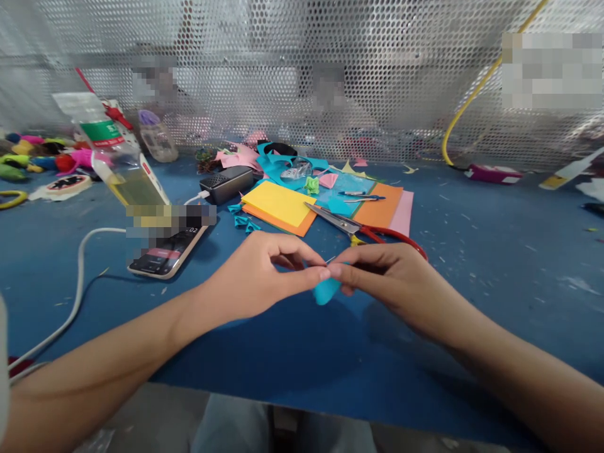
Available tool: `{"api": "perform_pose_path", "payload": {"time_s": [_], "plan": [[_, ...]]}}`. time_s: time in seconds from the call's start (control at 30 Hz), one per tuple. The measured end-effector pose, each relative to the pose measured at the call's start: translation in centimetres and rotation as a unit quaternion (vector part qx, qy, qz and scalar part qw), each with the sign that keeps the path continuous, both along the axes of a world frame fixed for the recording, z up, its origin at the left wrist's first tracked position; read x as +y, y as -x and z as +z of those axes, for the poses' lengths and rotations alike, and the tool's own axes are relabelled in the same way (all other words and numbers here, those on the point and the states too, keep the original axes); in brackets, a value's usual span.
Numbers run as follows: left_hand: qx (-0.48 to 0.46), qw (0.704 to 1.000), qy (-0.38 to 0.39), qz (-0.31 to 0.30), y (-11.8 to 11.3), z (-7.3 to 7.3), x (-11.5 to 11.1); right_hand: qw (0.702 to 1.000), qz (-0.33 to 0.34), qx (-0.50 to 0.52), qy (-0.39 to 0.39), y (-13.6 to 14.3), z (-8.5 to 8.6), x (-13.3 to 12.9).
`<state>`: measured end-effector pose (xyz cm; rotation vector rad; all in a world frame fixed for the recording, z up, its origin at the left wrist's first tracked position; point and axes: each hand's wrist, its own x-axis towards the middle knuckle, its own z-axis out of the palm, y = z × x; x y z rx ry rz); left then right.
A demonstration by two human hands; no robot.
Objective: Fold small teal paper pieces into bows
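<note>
A small light blue piece (326, 290), apparently felt or paper, hangs between my fingertips above the blue table. My left hand (264, 274) pinches it from the left, thumb and forefinger together. From the right, my right hand (391, 274) pinches the same piece, and the fingertips of both hands touch. A thin, needle-like glint (331, 258) shows just above the fingertips. Behind the hands lie scissors (349, 225) with red handles, their blades over a stack of yellow sheets (280, 202). Small folded blue pieces (246, 223) rest left of the stack.
A phone (172, 251) and a tilted plastic bottle (113, 157) stand at the left, near a white cable (80, 277). Orange sheets (380, 204), blue scraps (278, 167) and a black device (227, 184) lie behind. Perforated metal (401, 75) closes off the back, with people beyond.
</note>
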<state>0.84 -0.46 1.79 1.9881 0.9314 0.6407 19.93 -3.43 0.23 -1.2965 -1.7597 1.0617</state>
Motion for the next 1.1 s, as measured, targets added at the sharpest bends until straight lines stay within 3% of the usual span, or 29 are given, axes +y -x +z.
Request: {"api": "perform_pose_path", "payload": {"time_s": [0.1,0.2,0.33,0.43,0.53,0.73,1.1], "plan": [[0.044,0.994,0.102,0.014,0.1,-0.5,0.9,0.998,0.025,0.009,0.061,0.1,-0.5,0.1],[0.096,0.983,0.159,-0.007,0.1,-1.5,1.8,0.994,0.018,-0.105,-0.010,0.4,-1.1,-0.1],[0.157,0.986,0.053,-0.032,-0.2,-2.7,2.2,0.963,0.045,-0.241,-0.116,0.5,-2.1,0.1],[0.184,0.982,-0.042,-0.020,-0.3,-3.0,2.0,0.943,0.064,-0.282,-0.166,0.2,-2.8,0.8],[0.197,0.976,-0.089,-0.016,-0.4,-3.0,1.7,0.923,0.097,-0.308,-0.209,-0.2,-3.0,1.2],[0.226,0.968,-0.111,-0.021,-0.6,-2.8,1.4,0.877,0.137,-0.364,-0.282,-0.6,-2.5,1.1],[0.256,0.953,-0.153,-0.047,-0.7,-2.8,1.2,0.875,0.186,-0.349,-0.279,-1.0,-2.5,1.7]]}}
